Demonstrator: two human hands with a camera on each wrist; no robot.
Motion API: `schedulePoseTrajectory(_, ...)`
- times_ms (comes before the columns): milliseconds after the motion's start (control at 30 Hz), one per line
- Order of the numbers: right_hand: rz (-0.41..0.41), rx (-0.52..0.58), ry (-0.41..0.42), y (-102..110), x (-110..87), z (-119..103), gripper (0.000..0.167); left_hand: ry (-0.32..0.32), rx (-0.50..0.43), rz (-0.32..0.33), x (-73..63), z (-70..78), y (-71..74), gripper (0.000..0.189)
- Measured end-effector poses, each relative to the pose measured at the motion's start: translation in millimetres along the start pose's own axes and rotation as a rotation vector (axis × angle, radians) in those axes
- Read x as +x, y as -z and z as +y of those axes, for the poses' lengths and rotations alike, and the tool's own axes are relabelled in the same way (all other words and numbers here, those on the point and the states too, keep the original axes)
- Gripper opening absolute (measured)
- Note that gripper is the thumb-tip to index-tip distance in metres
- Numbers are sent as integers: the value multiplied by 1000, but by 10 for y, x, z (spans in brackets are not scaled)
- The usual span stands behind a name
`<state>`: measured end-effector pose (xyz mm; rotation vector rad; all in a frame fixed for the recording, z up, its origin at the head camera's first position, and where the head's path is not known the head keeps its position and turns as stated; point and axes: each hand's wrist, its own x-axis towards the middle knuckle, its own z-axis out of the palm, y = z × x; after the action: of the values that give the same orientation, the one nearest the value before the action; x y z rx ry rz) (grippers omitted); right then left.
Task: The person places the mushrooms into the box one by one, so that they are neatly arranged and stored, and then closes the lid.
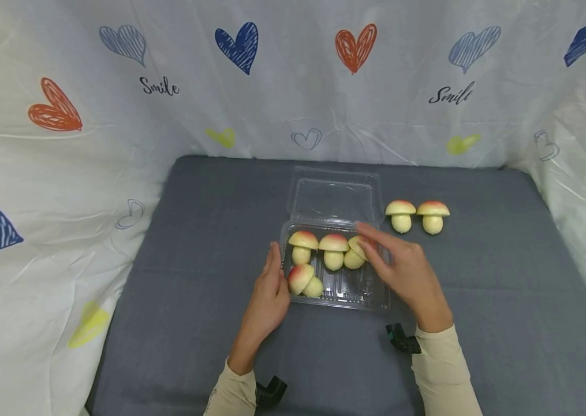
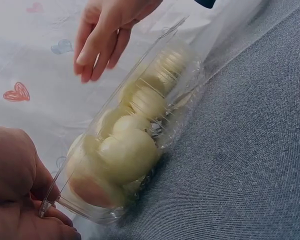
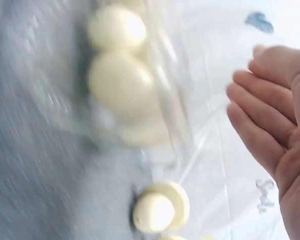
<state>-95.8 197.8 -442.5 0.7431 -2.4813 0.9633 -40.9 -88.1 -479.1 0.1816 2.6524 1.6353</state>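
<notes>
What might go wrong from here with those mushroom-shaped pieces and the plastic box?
The right hand is close over the mushroom at the right end of the upper row, so a careless move might knock it.

The clear plastic tray looks light; if the left hand at its left side pushes too hard, it may slide.

The open lid lies just beyond the right fingertips, and might get brushed.

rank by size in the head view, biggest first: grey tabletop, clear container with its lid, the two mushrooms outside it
1. grey tabletop
2. clear container, open lid included
3. left loose mushroom and right loose mushroom: they look alike, so not ranked apart
</notes>
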Motion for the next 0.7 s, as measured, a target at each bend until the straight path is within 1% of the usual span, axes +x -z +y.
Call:
schedulePoseTrajectory(67, 60, -30, -29, 80, 13, 82, 50, 2, 1, -3, 0, -6, -3, 62)
schedulePoseTrajectory(167, 129, -80, -94, 185, 30, 204, 56, 6, 2, -7, 1, -15, -6, 62)
schedulePoseTrajectory(267, 166, -117, -165, 285, 42, 318, 61, 9, 0, -10, 1, -13, -4, 62)
schedulePoseTrajectory(367, 179, -128, -242, 388, 42, 422, 64, 11, -2, -12, 3, -7, -1, 62)
schedulePoseTrajectory(533, 166, -137, -355, 528, 13, 572, 70, 17, -2, -16, 0, 6, 2, 62)
schedulePoseTrajectory(600, 141, -141, -391, 563, 3, 632, 72, 21, -1, -17, -3, 12, 5, 62)
schedulePoseTrajectory(700, 81, -146, -443, 602, -12, 710, 77, 25, 3, -14, -9, 21, 10, 62)
